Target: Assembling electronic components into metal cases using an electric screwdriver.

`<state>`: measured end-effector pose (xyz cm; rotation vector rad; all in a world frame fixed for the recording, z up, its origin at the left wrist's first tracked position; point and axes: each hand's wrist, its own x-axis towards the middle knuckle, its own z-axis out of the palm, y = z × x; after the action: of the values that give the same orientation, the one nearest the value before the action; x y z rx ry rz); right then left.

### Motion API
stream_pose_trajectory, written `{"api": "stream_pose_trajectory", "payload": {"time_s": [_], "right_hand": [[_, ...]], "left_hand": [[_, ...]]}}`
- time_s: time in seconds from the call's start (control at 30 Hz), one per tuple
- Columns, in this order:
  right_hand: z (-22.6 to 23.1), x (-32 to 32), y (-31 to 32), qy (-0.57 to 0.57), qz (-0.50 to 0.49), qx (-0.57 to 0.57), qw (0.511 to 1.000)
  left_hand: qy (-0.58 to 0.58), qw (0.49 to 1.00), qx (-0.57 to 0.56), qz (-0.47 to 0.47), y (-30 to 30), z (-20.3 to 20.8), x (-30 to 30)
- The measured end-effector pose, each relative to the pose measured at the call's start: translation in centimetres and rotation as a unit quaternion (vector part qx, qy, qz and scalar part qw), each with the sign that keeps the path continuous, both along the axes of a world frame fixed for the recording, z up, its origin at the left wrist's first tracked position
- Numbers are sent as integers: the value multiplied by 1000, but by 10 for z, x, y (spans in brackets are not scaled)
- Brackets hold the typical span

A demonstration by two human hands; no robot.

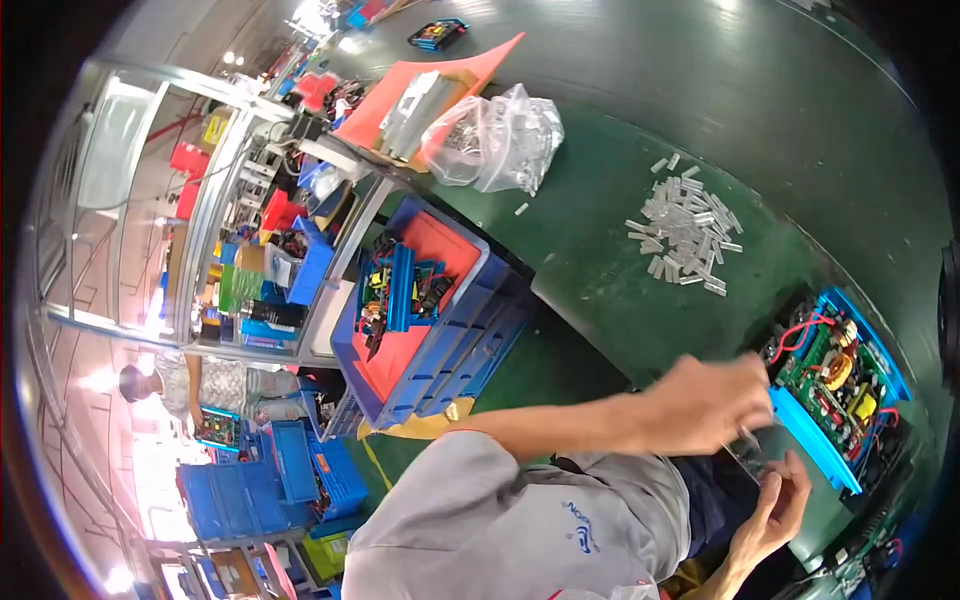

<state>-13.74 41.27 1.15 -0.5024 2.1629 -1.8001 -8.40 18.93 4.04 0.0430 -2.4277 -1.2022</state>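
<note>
The left hand [710,405], motion-blurred, is curled with its fingers drawn in, right beside the near blue side of an opened electronic unit [850,380]; I cannot tell whether it grips something small. The right hand [778,508] is lower down, thumb and fingers bent toward the left, its grip also unclear. The unit sits at the right of the green table [610,320], its circuit board, coils and red wires exposed. Beyond the hands lies a loose heap of small clear tubes [690,230], with clear plastic bags [520,140] farther off. Left of the table stand stacked blue crates [478,335], the top one carrying another blue-sided unit [400,290] on an orange sheet [435,240]. Farther left, another person [170,385] is near a blue-edged board [218,428].
</note>
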Motion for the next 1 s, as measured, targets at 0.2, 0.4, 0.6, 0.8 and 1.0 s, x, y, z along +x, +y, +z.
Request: {"api": "stream_pose_trajectory", "payload": {"time_s": [0.2,0.4,0.6,0.8,1.0], "right_hand": [[1,-20,10,52,-18,40,998],[-3,-20,20,-2,-74,-6,997],[-5,-18,18,-54,-113,2,992],[22,-36,19,-89,-46,-39,994],[16,-39,33,7,-38,10,999]], "left_hand": [[72,996,6,-52,46,-12,-20],[88,994,51,-46,45,-6,-33],[-162,906,391,-4,21,18,-30],[-163,884,428,-96,27,9,-47],[-174,863,459,-118,45,14,-54]]}}
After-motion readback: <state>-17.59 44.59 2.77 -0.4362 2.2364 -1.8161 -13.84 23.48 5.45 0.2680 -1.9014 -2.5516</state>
